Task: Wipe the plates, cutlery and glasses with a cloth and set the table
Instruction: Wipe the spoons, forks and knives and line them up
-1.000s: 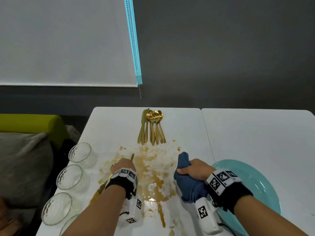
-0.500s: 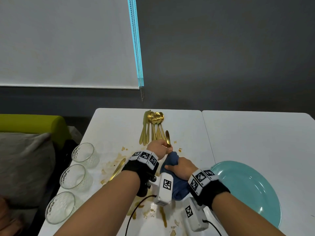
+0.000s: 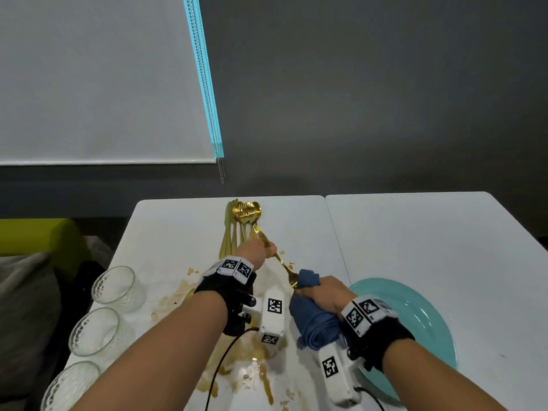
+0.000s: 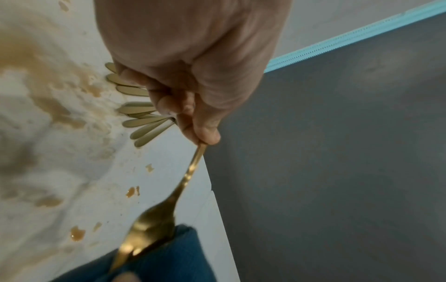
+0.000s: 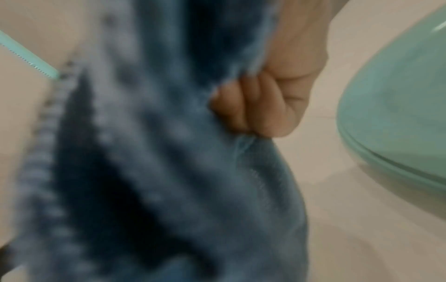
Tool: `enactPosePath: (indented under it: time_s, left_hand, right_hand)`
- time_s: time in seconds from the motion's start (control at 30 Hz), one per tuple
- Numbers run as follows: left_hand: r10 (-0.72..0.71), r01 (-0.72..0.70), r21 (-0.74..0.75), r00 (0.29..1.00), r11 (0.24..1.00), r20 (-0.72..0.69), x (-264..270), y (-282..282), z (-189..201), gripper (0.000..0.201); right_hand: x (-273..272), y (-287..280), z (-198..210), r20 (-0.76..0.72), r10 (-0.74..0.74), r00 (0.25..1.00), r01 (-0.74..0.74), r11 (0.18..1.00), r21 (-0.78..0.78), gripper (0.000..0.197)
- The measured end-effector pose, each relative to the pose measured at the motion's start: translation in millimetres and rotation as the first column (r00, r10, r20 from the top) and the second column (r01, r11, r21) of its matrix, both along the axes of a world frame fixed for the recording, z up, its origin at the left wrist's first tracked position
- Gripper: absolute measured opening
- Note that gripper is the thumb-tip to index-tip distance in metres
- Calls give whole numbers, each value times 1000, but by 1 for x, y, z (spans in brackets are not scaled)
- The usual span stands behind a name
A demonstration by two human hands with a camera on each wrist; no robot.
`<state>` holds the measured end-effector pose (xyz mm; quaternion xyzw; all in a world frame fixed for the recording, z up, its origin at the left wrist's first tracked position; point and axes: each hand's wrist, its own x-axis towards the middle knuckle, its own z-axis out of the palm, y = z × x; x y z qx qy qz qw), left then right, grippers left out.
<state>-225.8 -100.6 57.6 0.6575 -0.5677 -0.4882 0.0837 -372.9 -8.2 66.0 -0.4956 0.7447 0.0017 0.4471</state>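
My left hand (image 3: 255,253) grips a gold fork (image 3: 281,264) by its handle above the white table (image 3: 415,232). In the left wrist view the left hand (image 4: 193,76) pinches the fork (image 4: 190,171), whose head sinks into the blue cloth (image 4: 169,257). My right hand (image 3: 323,295) is closed round the bunched blue cloth (image 3: 314,321) and wraps it over the fork's head. The right wrist view shows the right hand (image 5: 265,110) curled into the cloth (image 5: 144,152). A teal plate (image 3: 415,315) lies just right of that hand.
A pile of gold cutlery (image 3: 241,221) lies at the table's far edge, beyond my left hand. Three clear glasses (image 3: 114,284) line the left edge. A brown spill (image 3: 178,298) covers the table's middle. A green sofa (image 3: 38,235) stands to the left.
My left hand lifted a fork from the spill area and carried it right and forward. My right hand brought the cloth onto the fork's head.
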Motion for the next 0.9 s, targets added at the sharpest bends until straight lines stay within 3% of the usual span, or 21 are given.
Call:
enactPosePath:
  time_s: [0.07, 0.13, 0.2, 0.23, 0.3, 0.33, 0.4, 0.5, 0.6, 0.67, 0.73, 0.8, 0.9]
  left_hand:
    - [72, -73, -9, 994, 997, -79, -1, -2, 0, 38]
    - [134, -137, -53, 989, 989, -54, 0, -3, -1, 49]
    - [111, -89, -185, 987, 979, 113, 7, -4, 4, 82]
    - [11, 61, -251, 960, 966, 278, 11, -3, 7, 91]
    - [-209, 405, -281, 819, 870, 534, 17, 1, 10, 75]
    - [-284, 507, -277, 770, 816, 572, 19, 3, 12, 57]
    - [-351, 590, -282, 730, 757, 586, 21, 3, 12, 31]
    - [-372, 618, -251, 698, 745, 612, 23, 5, 11, 26]
    - [-389, 511, -188, 804, 839, 450, 21, 7, 12, 23]
    - [-333, 384, -145, 898, 912, 286, 19, 8, 10, 21]
    - [-207, 223, -89, 966, 971, 157, 20, 7, 7, 19]
    - [-80, 81, -12, 996, 997, 29, 21, 6, 3, 19]
    - [-64, 72, 89, 994, 993, -88, 13, 16, 3, 25]
  right_hand:
    - [-7, -7, 3, -68, 20, 997, -23, 999, -38, 44]
    - [-17, -14, 8, -133, 29, 991, -36, 998, -52, 43]
    - [-27, -20, 10, -222, 87, 971, -98, 994, -39, 37]
    - [-33, -23, 10, -269, 130, 954, -140, 990, -17, 30]
    - [-41, -29, 11, -338, 187, 922, -199, 980, -3, 21]
    - [-44, -32, 12, -351, 192, 917, -209, 978, -11, 20]
    - [-49, -38, 17, -370, 186, 910, -211, 977, -28, 22]
    - [-55, -50, 24, -385, 105, 917, -155, 983, -100, 35]
    - [-58, -56, 33, -228, -137, 964, 66, 954, -292, 36]
    - [-60, -59, 36, -50, -355, 934, 309, 868, -390, 39]
    - [-60, -60, 33, 108, -531, 840, 528, 756, -388, 45]
    - [-57, -58, 25, 278, -628, 727, 686, 683, -251, 56]
    - [-44, -50, 10, 544, -654, 526, 762, 646, 40, 55]
